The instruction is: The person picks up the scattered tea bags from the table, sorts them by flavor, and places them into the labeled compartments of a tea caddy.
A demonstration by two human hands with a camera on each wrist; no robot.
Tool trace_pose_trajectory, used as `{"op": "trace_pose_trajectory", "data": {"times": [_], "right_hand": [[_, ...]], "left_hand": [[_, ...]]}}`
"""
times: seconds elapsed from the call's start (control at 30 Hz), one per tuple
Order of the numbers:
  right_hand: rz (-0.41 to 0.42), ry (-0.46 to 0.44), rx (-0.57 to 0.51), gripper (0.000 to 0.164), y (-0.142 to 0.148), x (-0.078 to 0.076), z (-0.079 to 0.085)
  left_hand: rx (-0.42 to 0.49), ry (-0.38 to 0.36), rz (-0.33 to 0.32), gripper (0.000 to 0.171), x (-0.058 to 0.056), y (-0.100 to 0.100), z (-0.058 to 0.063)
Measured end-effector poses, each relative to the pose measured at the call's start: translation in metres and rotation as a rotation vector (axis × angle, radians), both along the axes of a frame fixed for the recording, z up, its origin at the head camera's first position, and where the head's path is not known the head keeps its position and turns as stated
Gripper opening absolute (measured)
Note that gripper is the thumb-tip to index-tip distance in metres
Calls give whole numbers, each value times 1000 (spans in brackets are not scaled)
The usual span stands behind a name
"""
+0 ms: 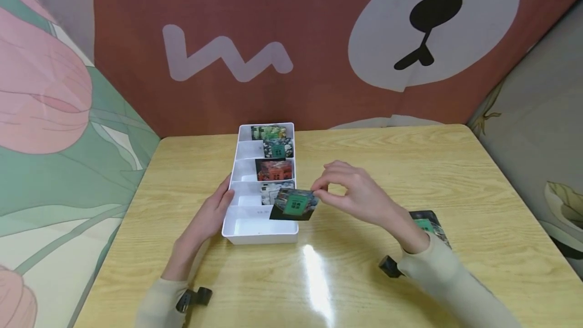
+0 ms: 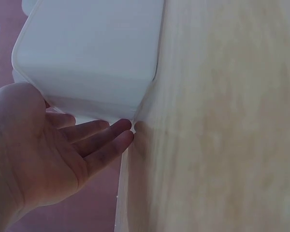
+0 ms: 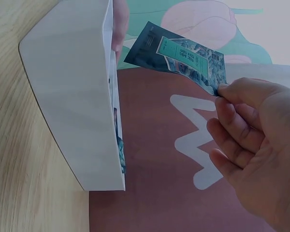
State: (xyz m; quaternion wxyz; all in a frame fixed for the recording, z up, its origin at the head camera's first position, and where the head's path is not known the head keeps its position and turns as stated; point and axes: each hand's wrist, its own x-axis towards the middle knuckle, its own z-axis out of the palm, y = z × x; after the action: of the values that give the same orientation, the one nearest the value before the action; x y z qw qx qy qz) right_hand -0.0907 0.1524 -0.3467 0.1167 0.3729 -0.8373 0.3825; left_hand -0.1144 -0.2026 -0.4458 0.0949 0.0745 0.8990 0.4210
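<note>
A long white box (image 1: 261,238) with compartments stands on the table, small printed packets in several of its sections. My left hand (image 1: 213,215) holds its left side, thumb at the rim; in the left wrist view the other fingers (image 2: 104,152) lie along the outer wall. Between thumb and forefinger, my right hand (image 1: 357,194) pinches a dark packet (image 1: 296,205) with a green label by its corner. This packet hangs tilted over the right rim, near the front compartment, which shows a bare white floor. The right wrist view shows the same packet (image 3: 188,58) beside the box's raised wall.
Another dark packet (image 1: 425,224) with a green label lies on the wooden table (image 1: 355,292) to the right, partly covered by my right forearm. Behind the table rises a red patterned backdrop (image 1: 319,100). Black wrist devices show at both sleeves.
</note>
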Motion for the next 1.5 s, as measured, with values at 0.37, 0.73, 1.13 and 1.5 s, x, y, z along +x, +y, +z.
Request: {"op": "trace_pose_trajectory", "data": {"times": [0.37, 0.73, 1.13, 1.5], "right_hand": [[11, 18, 31, 6, -25, -12, -7], [4, -83, 106, 8, -42, -20, -28], [27, 6, 172, 7, -55, -26, -44], [-41, 98, 238, 14, -57, -23, -49]], "left_hand": [[17, 6, -2, 55, 0, 0, -1], [19, -18, 0, 57, 0, 1, -4], [35, -6, -3, 55, 0, 2, -4], [26, -6, -20, 55, -2, 0, -3]]}}
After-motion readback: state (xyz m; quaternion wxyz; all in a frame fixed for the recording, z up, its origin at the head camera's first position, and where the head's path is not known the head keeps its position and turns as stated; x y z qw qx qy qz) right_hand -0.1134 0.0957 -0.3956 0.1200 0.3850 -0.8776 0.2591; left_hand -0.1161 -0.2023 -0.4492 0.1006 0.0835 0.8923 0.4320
